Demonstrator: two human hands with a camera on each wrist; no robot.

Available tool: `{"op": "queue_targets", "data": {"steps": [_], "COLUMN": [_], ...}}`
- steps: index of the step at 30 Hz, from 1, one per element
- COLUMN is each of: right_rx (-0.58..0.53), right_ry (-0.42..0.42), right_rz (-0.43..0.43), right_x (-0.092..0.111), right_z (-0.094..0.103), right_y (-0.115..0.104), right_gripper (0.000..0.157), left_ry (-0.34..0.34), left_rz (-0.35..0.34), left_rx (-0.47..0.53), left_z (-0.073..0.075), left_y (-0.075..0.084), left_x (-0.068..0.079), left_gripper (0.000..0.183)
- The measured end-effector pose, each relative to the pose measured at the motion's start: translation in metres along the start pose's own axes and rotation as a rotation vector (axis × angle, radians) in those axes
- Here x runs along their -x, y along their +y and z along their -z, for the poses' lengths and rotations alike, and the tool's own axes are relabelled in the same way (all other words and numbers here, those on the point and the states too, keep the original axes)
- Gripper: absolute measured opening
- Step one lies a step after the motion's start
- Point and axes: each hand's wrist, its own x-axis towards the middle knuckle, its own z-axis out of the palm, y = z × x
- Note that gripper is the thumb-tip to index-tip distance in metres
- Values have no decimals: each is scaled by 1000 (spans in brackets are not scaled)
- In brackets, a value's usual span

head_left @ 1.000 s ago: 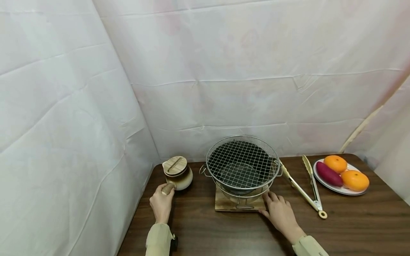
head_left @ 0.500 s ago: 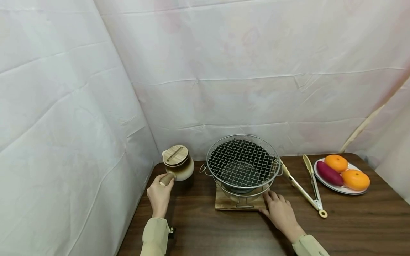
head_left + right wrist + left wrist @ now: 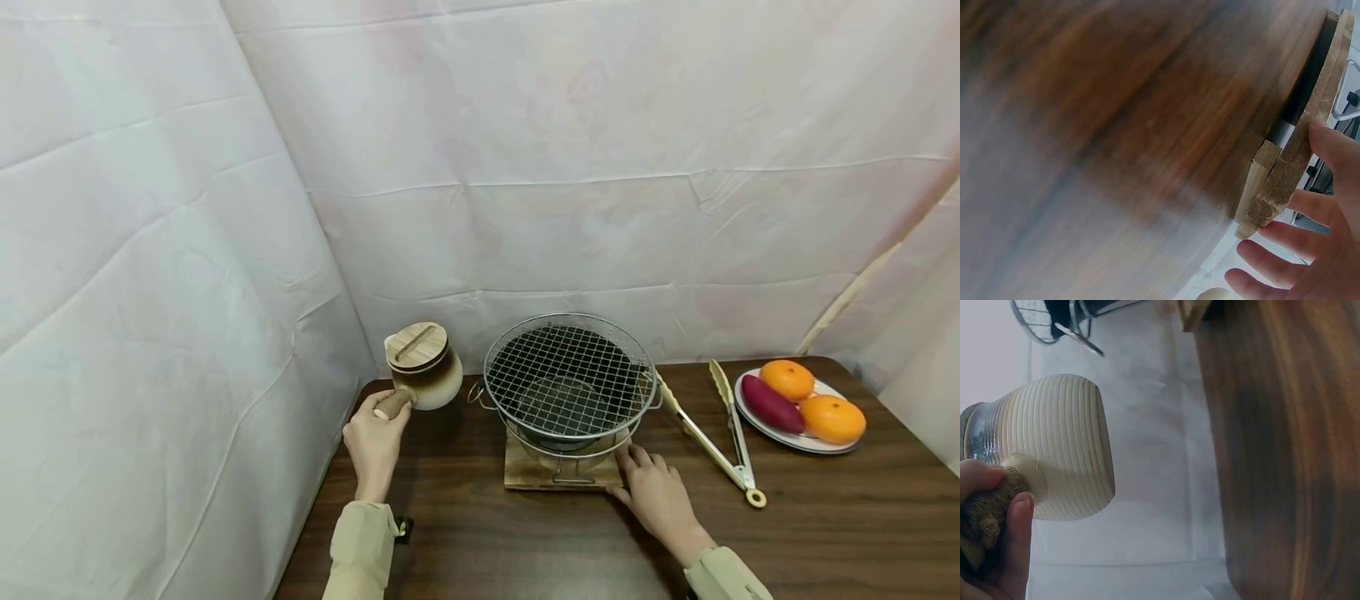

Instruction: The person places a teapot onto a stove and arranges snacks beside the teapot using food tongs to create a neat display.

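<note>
My left hand (image 3: 375,437) grips the twine-wrapped side handle of a small ceramic teapot (image 3: 435,381), holding it above the table at the back left. The teapot has a wooden lid (image 3: 417,345) and a brown-to-cream body; ribs show on its wall in the left wrist view, where its base (image 3: 1104,444) is off the tabletop. My right hand (image 3: 660,504) holds the front right corner of a wooden board (image 3: 536,477), thumb on the front edge and fingers along the side. On that board stands a round tabletop grill (image 3: 570,392) with a wire mesh top.
Metal tongs (image 3: 716,454) with cream tips lie spread open right of the grill. A white plate (image 3: 828,451) farther right bears two oranges (image 3: 832,418) and a purple sweet potato (image 3: 770,404). White cloth walls (image 3: 525,208) close off the back and left.
My left hand has raised the teapot off the table and brought it slightly to the right. The right hand, board and grill have stayed in place.
</note>
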Motion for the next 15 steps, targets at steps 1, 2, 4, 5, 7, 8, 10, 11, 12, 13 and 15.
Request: {"op": "queue_targets", "data": {"steps": [1, 2, 4, 5, 7, 8, 10, 11, 12, 13, 15], "right_rx": [0, 1, 3, 4, 6, 7, 6, 7, 8, 9, 9], "right_ry": [3, 7, 12, 15, 17, 17, 16, 15, 13, 11, 9], "right_rz": [0, 3, 5, 6, 5, 5, 4, 4, 4, 3, 2], "right_x": [0, 0, 0, 0, 0, 0, 0, 0, 0, 0, 0], "right_z": [0, 0, 0, 0, 0, 0, 1, 1, 1, 1, 1], "right_y": [0, 0, 0, 0, 0, -1, -1, -1, -1, -1, 0], "right_gripper": [63, 63, 63, 63, 63, 63, 63, 63, 63, 63, 62], "left_ry": [4, 5, 7, 9, 12, 12, 15, 16, 16, 15, 13], "left_rz": [-6, -13, -24, -28, -33, -33, -31, -33, -34, -35, -44], "left_rx": [0, 1, 5, 3, 6, 8, 12, 15, 22, 28, 43], "left_z": [1, 1, 3, 3, 4, 5, 6, 7, 7, 8, 9], "left_y": [3, 6, 12, 14, 19, 21, 25, 27, 30, 32, 37], "left_x": [-1, -2, -4, -5, -7, -8, -9, -10, -11, -11, -13], "left_gripper": [27, 27, 27, 27, 28, 28, 29, 29, 28, 28, 27]}}
